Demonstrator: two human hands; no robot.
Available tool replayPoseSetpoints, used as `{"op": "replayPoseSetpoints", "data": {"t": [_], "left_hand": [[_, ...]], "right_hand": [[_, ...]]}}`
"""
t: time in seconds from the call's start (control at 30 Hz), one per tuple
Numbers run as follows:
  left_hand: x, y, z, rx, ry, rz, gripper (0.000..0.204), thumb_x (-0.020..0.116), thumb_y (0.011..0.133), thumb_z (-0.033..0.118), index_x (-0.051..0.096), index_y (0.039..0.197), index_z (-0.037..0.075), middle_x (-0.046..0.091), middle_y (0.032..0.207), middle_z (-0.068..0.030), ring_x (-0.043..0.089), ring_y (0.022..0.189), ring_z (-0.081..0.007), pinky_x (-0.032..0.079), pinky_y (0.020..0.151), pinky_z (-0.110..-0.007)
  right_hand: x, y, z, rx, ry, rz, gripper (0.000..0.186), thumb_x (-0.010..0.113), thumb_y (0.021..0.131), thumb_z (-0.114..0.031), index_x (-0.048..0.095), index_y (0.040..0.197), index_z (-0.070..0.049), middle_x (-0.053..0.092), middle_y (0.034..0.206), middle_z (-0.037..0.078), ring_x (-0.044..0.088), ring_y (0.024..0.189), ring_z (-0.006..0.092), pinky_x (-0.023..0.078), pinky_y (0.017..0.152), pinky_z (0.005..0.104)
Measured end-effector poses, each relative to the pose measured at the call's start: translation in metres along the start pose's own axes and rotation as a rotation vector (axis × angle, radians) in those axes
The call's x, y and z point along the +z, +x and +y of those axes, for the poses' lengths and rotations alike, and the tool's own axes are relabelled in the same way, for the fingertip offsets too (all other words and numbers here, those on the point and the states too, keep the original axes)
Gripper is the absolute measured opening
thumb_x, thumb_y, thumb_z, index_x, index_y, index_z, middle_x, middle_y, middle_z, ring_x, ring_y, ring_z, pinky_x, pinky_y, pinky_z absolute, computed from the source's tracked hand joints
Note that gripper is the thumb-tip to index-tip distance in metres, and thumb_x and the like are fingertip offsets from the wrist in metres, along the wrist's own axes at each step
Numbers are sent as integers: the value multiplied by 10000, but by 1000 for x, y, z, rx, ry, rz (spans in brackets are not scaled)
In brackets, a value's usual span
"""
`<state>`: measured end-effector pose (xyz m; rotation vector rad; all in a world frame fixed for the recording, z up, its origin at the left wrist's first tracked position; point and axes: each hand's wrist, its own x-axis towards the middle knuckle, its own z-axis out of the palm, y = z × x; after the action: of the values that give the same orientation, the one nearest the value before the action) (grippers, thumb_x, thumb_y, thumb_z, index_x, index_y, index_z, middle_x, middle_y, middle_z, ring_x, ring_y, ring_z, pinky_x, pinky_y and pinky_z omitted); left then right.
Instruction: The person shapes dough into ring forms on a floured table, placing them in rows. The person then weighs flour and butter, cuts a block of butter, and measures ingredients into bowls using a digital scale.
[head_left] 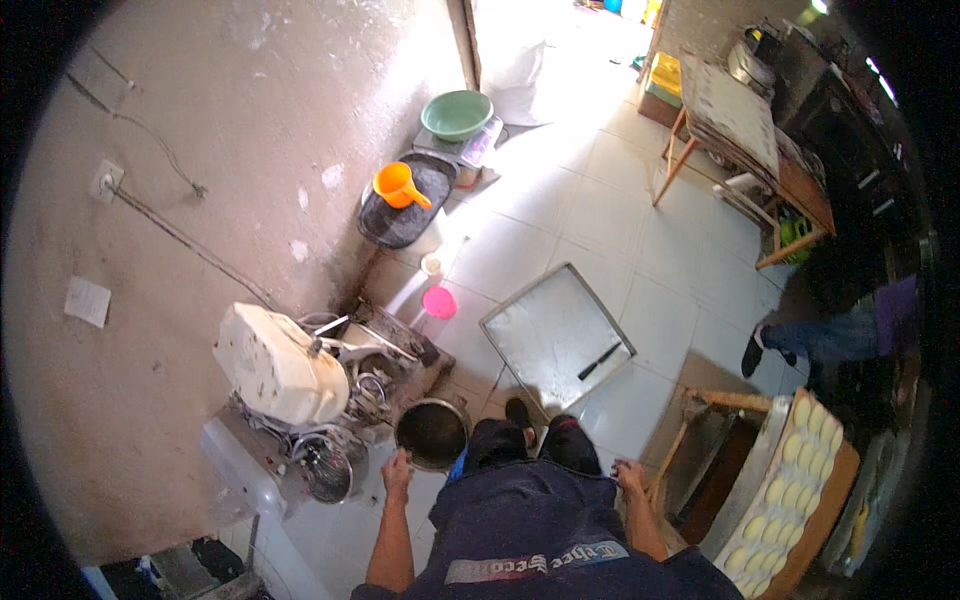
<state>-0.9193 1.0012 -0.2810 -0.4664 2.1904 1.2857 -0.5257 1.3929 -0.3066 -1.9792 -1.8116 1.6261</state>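
Observation:
My left hand [397, 474] is at the left of my body, next to the rim of a round dark metal pot [432, 436]. Its fingers are loosely bent, and I see nothing in them; whether they touch the pot I cannot tell. On the other side, my right hand [629, 474] hangs beside my hip with its fingers a little apart, holding nothing. Close to it stands a wooden-framed stand [700, 408]. In front of my feet a square metal tray [550, 325] lies on the tiled floor, with a black-handled knife [598, 362] on it.
A large mixer [270, 365] with a metal bowl [328, 465] stands at left. Beyond are a pink cup [439, 302], an orange dipper [396, 186] and a green basin [457, 115]. Pale dough pieces [790, 490] lie on a board at right. Another person's leg [830, 342] shows there.

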Motion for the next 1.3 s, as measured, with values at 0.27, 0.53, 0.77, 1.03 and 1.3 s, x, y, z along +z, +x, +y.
{"op": "replayPoseSetpoints", "data": {"t": [0.27, 0.53, 0.77, 1.03, 1.3], "left_hand": [[200, 121, 554, 1218, 459, -33, 235, 641, 879, 220, 608, 987, 14, 628, 945, -194, 600, 890, -378, 467, 774, -443], [292, 141, 742, 898, 769, -154, 164, 630, 878, 167, 659, 1000, 61, 650, 962, -112, 623, 902, -223, 485, 811, -363], [408, 265, 724, 298, 518, -143, 237, 560, 944, 219, 656, 1010, 12, 645, 890, -78, 587, 774, -152, 481, 719, -286], [704, 581, 674, 303, 161, -437, 307, 603, 904, 275, 629, 1099, 39, 655, 1006, -117, 623, 896, -198, 490, 825, -326], [945, 850, 604, -559, -131, 672, 799, 758, 721, 406, 402, 1344, 54, 434, 1260, -213, 504, 1140, -347, 450, 927, -485]], "right_hand": [[-60, 141, -53, 379, -250, 56, 295, 612, 849, -261, 666, 1030, -36, 665, 936, 108, 611, 757, 234, 486, 668, 368], [-131, 547, -338, 294, -621, 26, 327, 572, 890, -275, 628, 1097, -29, 640, 1065, 141, 614, 902, 265, 484, 802, 404], [-6, 788, -751, -145, 88, -456, 284, 579, 934, -255, 573, 1093, -20, 620, 846, 64, 595, 743, 127, 487, 647, 269], [191, 929, -912, -270, -196, -688, 304, 584, 923, -284, 594, 1096, -34, 648, 815, 78, 596, 700, 127, 490, 627, 272], [425, 1104, -942, -817, -404, -450, 452, 509, 932, -333, 450, 1298, -74, 596, 1130, 239, 591, 1028, 388, 447, 888, 451]]}}
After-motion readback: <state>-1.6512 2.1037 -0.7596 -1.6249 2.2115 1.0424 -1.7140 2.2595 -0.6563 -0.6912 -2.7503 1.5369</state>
